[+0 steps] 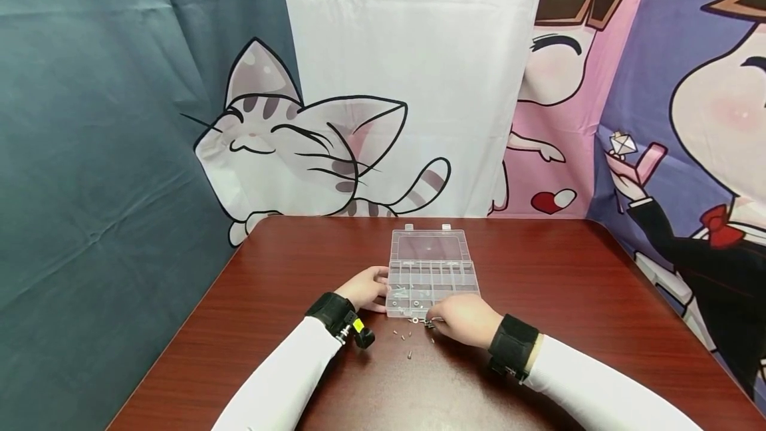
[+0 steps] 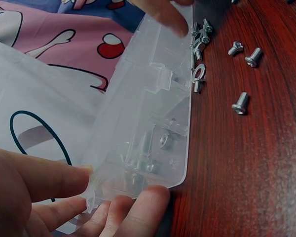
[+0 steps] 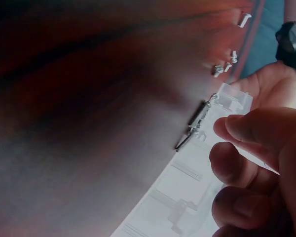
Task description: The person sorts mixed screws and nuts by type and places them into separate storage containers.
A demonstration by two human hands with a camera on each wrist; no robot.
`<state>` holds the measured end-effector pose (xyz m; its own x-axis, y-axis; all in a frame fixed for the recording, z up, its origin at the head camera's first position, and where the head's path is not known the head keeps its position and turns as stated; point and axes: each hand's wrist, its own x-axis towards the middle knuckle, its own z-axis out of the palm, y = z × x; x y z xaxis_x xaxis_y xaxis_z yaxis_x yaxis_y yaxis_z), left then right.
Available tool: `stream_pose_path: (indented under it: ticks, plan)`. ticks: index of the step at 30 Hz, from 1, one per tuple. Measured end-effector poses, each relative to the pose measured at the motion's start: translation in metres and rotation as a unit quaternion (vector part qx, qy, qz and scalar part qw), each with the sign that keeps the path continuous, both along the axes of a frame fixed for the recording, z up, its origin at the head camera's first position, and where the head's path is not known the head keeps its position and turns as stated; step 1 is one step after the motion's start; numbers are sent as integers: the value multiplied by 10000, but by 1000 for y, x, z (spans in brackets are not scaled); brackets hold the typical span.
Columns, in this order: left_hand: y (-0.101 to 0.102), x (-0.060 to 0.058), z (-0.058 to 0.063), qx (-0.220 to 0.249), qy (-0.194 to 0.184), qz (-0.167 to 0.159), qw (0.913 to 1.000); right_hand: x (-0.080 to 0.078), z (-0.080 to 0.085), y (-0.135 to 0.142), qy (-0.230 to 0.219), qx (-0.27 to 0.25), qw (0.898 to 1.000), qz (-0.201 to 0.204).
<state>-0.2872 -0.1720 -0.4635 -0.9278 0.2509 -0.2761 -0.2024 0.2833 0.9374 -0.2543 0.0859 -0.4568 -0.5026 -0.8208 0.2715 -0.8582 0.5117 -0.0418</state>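
A clear plastic compartment box [image 1: 432, 279] lies on the table with its lid [image 1: 429, 245] folded back. At its left side my left hand [image 1: 366, 289] grips the wall, the thumb [image 2: 64, 178] on one face and the fingertips on another. A nut [image 2: 165, 140] and some screws sit in the near-left compartments. My right hand [image 1: 462, 319] is over the box's front edge, its fingers [image 3: 246, 207] curled and the thumb close to the index fingertip. I cannot tell whether something small is between them. Along that edge lies a row of screws [image 2: 202, 37] with a washer [image 2: 199, 72].
Loose screws [image 2: 241, 103] lie on the red-brown wooden table [image 1: 335, 378] in front of the box. A cartoon-printed cloth [image 1: 407, 52] hangs behind the table. Both wrists wear black straps [image 1: 513, 346] with small cameras.
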Motion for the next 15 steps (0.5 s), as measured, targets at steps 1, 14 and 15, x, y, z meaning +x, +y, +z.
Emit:
stream_pose_path:
  ticks: [1,14,15]
  plan:
    - [0,0,0,-20,3,-4,10000,-1,-1,-1,39,45,10000,27]
    - [-1,1,-1,-51,25,124,9999,-1,-3,-11,313,226,9992,-130]
    - [0,2,0,-51,15,144,9999,0,-3,-12,312,218,9992,-145]
